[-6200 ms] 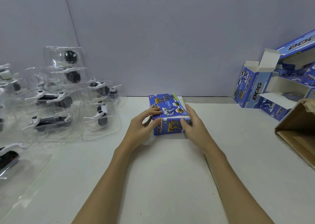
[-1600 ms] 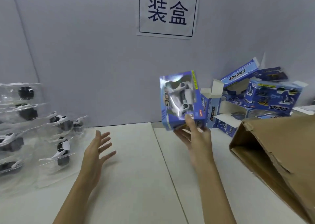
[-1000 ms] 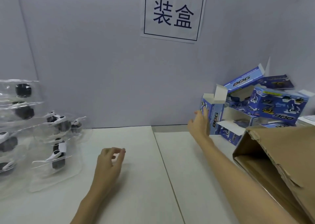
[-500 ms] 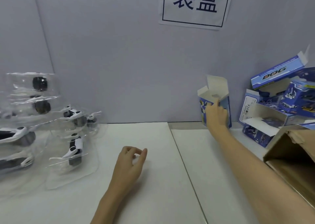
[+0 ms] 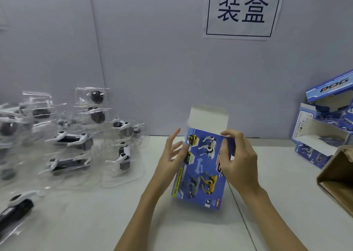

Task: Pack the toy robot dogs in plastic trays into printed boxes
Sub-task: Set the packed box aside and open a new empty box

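A blue printed box (image 5: 202,172) with dog pictures is held upright above the white table (image 5: 95,222), its white top flap (image 5: 209,118) standing open. My right hand (image 5: 236,159) grips the box's right side, fingers curled over its upper edge. My left hand (image 5: 171,158) touches the box's left edge with straight, spread fingers. Several toy robot dogs in clear plastic trays (image 5: 122,153) are piled on the left of the table.
More open blue printed boxes (image 5: 324,128) are stacked at the far right against the grey wall. A brown cardboard carton (image 5: 338,178) lies open at the right edge. A black and white toy dog (image 5: 15,206) lies at the near left. A paper sign (image 5: 242,9) hangs on the wall.
My right hand has brought an open box from the right stack to the middle. My left hand has risen from the table to the box's left edge.
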